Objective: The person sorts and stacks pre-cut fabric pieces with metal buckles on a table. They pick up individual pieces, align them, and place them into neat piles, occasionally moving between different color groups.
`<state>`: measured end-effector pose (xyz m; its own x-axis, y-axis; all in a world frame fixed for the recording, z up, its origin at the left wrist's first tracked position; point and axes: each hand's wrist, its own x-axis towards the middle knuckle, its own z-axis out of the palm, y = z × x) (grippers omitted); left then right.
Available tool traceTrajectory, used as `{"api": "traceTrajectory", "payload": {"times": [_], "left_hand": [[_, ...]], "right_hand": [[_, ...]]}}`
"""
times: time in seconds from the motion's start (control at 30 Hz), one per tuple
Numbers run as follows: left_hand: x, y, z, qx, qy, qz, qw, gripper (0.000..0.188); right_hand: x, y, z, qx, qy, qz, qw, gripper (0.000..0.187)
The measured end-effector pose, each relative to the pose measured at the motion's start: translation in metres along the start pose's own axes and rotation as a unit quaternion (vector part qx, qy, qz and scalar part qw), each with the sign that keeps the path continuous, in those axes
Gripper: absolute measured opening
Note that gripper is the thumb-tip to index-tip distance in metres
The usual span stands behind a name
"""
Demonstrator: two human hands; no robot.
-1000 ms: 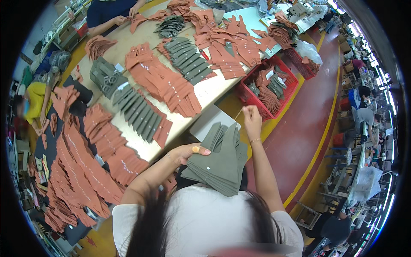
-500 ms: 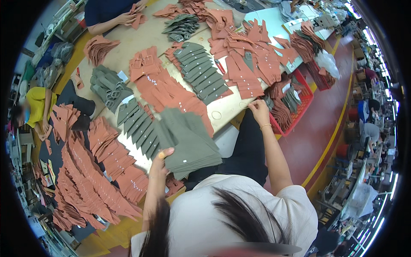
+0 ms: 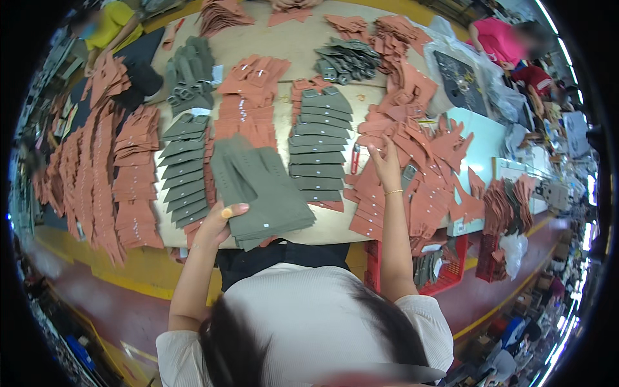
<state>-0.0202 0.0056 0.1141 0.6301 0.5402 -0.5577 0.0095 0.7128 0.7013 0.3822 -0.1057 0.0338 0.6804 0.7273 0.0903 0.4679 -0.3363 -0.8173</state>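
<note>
My left hand (image 3: 222, 219) grips the near left edge of a stack of flat dark green leather-like pieces (image 3: 271, 203), thumb on top. These pieces have a notched far end with small holes. They are held up over the table's near side. My right hand (image 3: 385, 164) reaches over a heap of rust-coloured pieces (image 3: 419, 168), thumb and fingers apart, with nothing visible between them. Just left of it lie small red-handled snips (image 3: 355, 158). Between my hands runs an overlapping row of green pieces (image 3: 317, 151).
Another green row (image 3: 184, 168) and rust-coloured stacks (image 3: 137, 187) spread leftward on the table (image 3: 280, 109). Green buckled straps (image 3: 348, 61) lie farther back. Below the right table edge stands a red crate (image 3: 456, 267). Co-workers sit around the far side, one in yellow (image 3: 119, 26), another in pink (image 3: 496, 40).
My view and body have turned, squaring up to the table. My right hand has moved from the table's near edge to above the rust-coloured heap. The left still holds the green stack.
</note>
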Motion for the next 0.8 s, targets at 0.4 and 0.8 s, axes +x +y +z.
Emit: {"api": "traceTrajectory", "payload": {"times": [0.4, 0.8], "left_hand": [[0.033, -0.048, -0.045, 0.044, -0.072, 0.065, 0.994, 0.086], [0.003, -0.088, -0.076, -0.055, -0.052, 0.122, 0.990, 0.078]], "right_hand": [[-0.120, -0.083, 0.107, 0.536, -0.413, 0.184, 0.714, 0.070], [-0.158, -0.136, 0.094, 0.393, -0.444, 0.170, 0.787, 0.041]]}}
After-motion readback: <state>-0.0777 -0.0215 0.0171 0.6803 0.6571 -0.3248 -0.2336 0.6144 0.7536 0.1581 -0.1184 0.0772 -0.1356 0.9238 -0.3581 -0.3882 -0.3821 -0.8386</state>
